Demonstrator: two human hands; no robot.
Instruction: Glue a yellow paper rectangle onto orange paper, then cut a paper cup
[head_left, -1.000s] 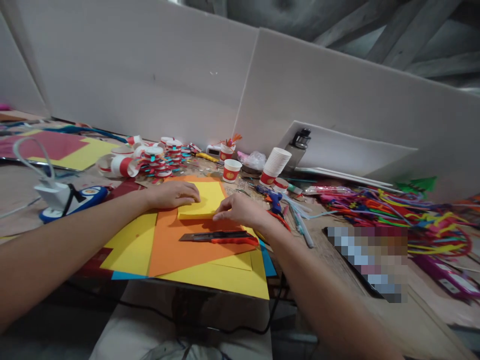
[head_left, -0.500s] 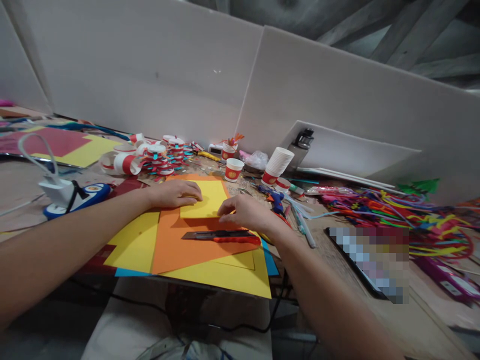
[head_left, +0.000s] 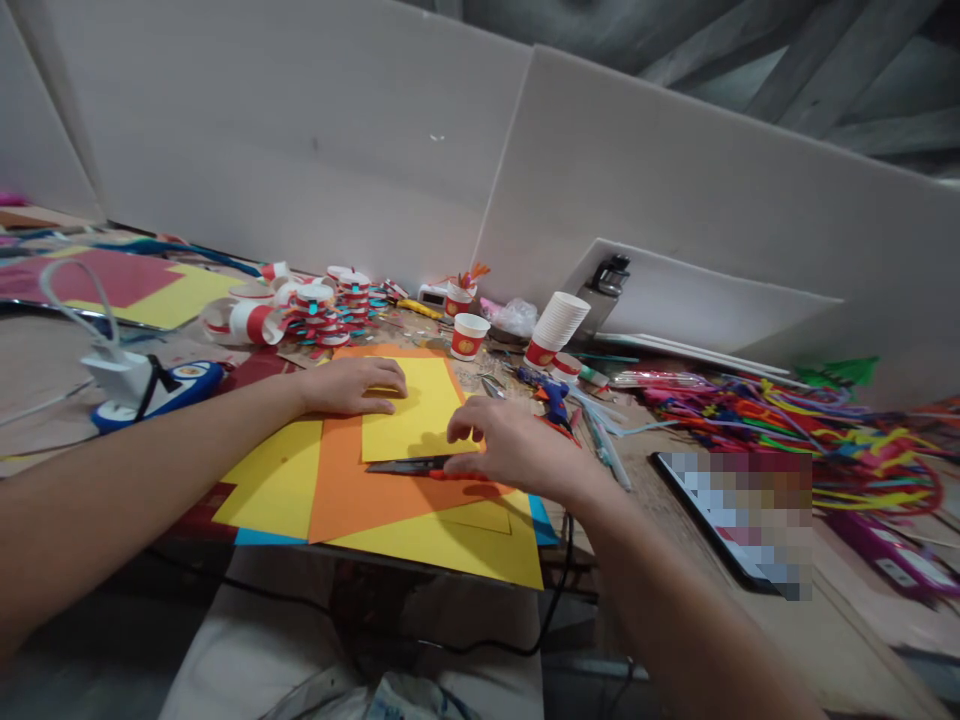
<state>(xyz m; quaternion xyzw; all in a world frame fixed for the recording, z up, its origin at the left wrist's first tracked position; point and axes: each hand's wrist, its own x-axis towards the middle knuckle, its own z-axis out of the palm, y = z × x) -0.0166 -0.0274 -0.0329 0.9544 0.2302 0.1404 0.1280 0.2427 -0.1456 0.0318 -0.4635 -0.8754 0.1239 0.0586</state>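
Right hand (head_left: 517,450) lies over the cutter (head_left: 409,466) on the orange sheet (head_left: 352,490), fingers curled; grip unclear. Left hand (head_left: 352,385) is flat, open, pressing the yellow sheet (head_left: 412,415). Farther back: red cup (head_left: 468,336), contents hidden; cup stack (head_left: 555,325) tilted; another cup (head_left: 457,298) holding orange bits.

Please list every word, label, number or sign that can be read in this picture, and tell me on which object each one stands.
No text can be read.
Red paper cup: a round yellow emblem, too small to read.
Stack of paper cups: a similar emblem on the red band, too blurred to read.
Purple package: a white label, too blurred to read.
Blue device: a small orange mark, unreadable.
Flat object right of the papers: pixelated, nothing legible.
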